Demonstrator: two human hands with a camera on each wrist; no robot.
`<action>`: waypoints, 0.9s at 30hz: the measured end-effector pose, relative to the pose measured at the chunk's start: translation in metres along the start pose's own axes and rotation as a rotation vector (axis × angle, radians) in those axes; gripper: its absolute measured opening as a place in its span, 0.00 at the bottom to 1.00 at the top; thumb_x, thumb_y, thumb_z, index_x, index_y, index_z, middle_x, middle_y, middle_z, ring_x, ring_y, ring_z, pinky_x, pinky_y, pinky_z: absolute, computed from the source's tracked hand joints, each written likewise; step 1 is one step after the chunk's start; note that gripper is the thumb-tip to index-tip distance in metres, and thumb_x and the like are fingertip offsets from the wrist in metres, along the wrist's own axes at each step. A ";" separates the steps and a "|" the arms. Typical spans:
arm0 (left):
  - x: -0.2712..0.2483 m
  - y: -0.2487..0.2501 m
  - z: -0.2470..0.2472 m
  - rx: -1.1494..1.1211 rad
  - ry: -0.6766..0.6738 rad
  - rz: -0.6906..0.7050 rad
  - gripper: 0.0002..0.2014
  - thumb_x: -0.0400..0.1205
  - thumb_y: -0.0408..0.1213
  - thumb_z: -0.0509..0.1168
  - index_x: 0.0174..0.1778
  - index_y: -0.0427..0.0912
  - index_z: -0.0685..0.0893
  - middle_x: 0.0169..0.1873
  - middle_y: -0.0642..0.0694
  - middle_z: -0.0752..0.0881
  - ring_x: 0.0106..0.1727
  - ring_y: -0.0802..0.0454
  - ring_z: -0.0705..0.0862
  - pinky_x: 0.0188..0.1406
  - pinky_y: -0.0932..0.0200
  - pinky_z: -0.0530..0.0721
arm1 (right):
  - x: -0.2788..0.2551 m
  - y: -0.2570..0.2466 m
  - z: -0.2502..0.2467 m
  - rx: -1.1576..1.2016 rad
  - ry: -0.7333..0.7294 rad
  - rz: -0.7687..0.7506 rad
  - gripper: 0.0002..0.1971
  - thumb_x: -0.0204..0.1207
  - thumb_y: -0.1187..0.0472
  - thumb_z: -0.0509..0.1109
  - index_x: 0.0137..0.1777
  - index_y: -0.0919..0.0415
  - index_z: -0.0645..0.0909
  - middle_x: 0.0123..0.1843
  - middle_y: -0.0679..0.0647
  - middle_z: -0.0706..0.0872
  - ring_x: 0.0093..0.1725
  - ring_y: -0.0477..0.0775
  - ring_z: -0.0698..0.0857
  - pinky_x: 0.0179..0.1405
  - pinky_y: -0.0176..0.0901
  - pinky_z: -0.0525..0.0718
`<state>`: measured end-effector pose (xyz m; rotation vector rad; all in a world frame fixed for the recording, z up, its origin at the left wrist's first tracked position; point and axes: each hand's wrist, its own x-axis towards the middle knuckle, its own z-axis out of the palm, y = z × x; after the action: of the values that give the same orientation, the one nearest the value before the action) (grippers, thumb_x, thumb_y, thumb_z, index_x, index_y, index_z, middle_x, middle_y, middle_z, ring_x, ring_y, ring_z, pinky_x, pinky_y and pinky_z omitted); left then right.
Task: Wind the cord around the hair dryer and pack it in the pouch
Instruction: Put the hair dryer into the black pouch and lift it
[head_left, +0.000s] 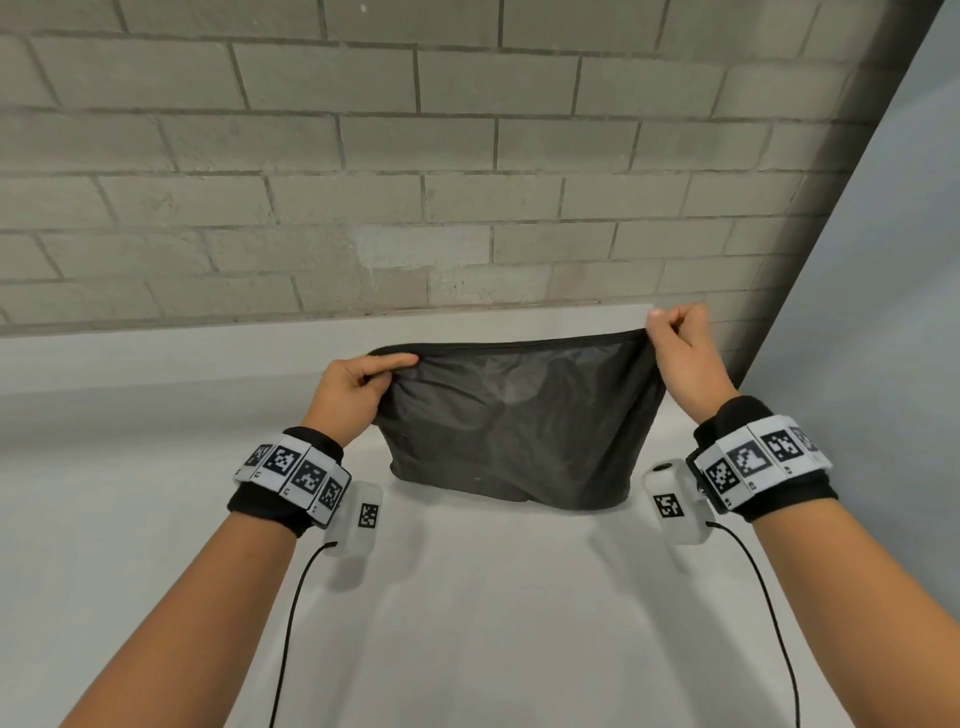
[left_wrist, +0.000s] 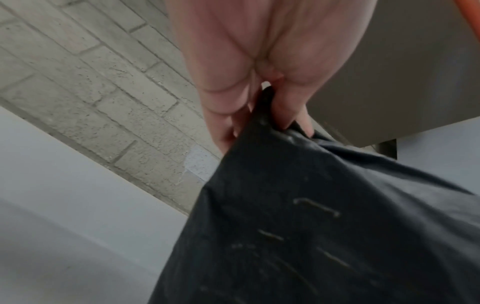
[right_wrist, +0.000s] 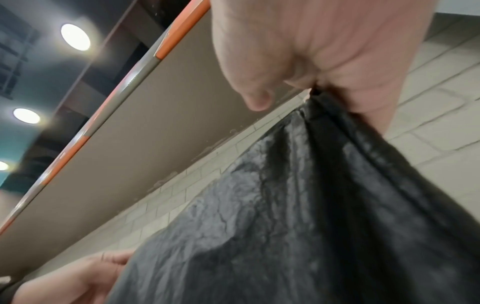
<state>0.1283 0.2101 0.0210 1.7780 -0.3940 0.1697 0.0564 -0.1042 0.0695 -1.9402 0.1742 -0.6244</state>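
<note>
Black fabric pouch (head_left: 514, 421) is hanging between both hands above the white desk (head_left: 156, 519), its bottom edge touching the surface. Left hand (head_left: 353, 395) is pinching the left top corner, right hand (head_left: 685, 353) is pinching the right one; something bulky is sagging inside

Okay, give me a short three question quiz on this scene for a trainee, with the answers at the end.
1. True or false: both hands pinch the dark pouch at its top corners.
2. Which grip sits higher in the head view: left hand or right hand?
3. Multiple choice: the pouch's bottom is A) resting on the white table, B) hanging well above it, C) off the table's edge.

Key: 1 true; 2 right hand; 3 A.
</note>
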 end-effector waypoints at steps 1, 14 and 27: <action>0.000 -0.001 0.000 -0.015 0.010 0.012 0.18 0.79 0.22 0.59 0.61 0.43 0.80 0.55 0.46 0.84 0.54 0.56 0.81 0.56 0.74 0.78 | -0.001 0.003 0.001 0.047 -0.044 0.001 0.09 0.80 0.64 0.59 0.48 0.59 0.60 0.35 0.47 0.65 0.32 0.44 0.66 0.34 0.37 0.68; -0.003 -0.023 0.014 0.023 0.026 -0.053 0.25 0.76 0.14 0.57 0.30 0.46 0.91 0.24 0.66 0.87 0.33 0.74 0.83 0.39 0.81 0.78 | 0.003 0.025 -0.013 -0.387 -0.099 -0.181 0.18 0.72 0.84 0.53 0.35 0.76 0.86 0.52 0.64 0.75 0.49 0.55 0.72 0.42 0.19 0.67; 0.000 0.001 0.035 0.368 -0.302 -0.080 0.28 0.76 0.20 0.62 0.66 0.54 0.75 0.63 0.49 0.78 0.62 0.50 0.80 0.66 0.58 0.76 | 0.035 0.040 -0.036 -0.463 -0.103 -0.260 0.16 0.75 0.81 0.56 0.41 0.75 0.87 0.55 0.71 0.81 0.54 0.67 0.81 0.48 0.22 0.66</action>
<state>0.1243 0.1758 0.0130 2.1884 -0.5315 -0.0915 0.0748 -0.1652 0.0578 -2.4627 -0.0029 -0.6953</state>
